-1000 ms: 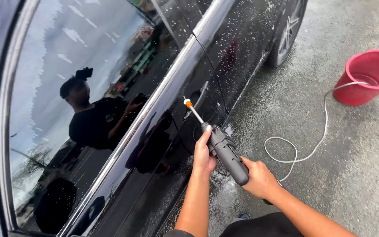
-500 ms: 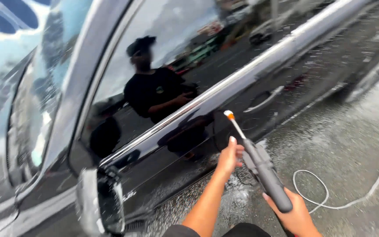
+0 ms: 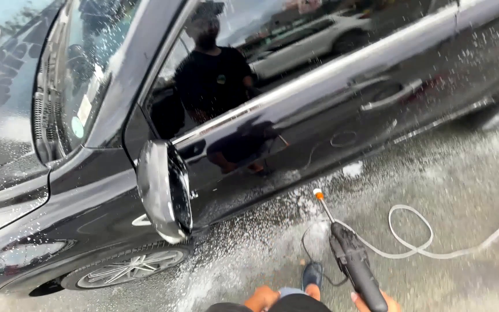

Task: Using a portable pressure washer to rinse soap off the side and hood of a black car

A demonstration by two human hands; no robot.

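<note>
Black spray gun [image 3: 355,267] was held at lower right of frame, orange-tipped nozzle aimed at wet black car [image 3: 295,133]. Right hand [image 3: 376,303] was wrapped around its grip. Left hand [image 3: 263,299] was glimpsed at bottom edge; finger state could not be told. Pale hose [image 3: 428,251] was looped on wet pavement.

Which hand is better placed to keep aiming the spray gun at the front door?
Right, probably. The right hand grips the rear of the black spray gun, whose nozzle points toward the black car's front door. The left hand sits bare at the frame's bottom edge, off the gun.
</note>
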